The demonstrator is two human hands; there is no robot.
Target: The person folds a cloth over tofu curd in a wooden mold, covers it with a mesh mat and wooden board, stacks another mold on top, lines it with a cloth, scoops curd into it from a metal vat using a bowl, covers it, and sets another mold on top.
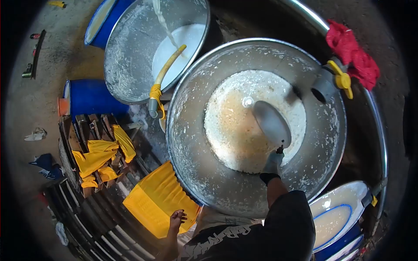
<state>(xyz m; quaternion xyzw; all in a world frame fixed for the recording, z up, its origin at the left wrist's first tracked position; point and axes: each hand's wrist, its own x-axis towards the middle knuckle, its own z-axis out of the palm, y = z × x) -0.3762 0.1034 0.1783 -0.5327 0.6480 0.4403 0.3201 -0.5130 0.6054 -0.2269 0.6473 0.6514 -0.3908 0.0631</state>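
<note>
Clock positions taken from the centre of the big vat (191,130), 12 at the top of view.

Right hand (273,163): pale glove, dark cuff, at 5 o'clock inside the vat mouth. Fingers closed on the lower end of a grey oval dish (266,117). Dish tilted, its long axis running from about 11 to 5, over the liquid (230,135) and slightly to the 3 o'clock side of centre. Whether it touches the surface: cannot tell. Liquid white round the margin, tan in the middle and towards 6. White flecks on the vat wall all round.

Left hand (177,217): bare, at 7 o'clock, outside the vat. Fingers loosely bent, gaps between them. It overlaps the yellow crate (152,200) in view; contact cannot be told. Crate at 8, close by the vat.

Second vat (126,65) at 10, white contents, hose (170,65) across its rim. Pale stream (160,19) comes down from 12 towards the hose's upper end. Blue drum (93,98) at 9; wood stack (74,135) with yellow cloths (98,156) between 8 and 9.

Grey pipe (323,90) at 2, red cloth (348,52) just beyond it. White tub (358,193) between 4 and 5, cloudy liquid inside
</note>
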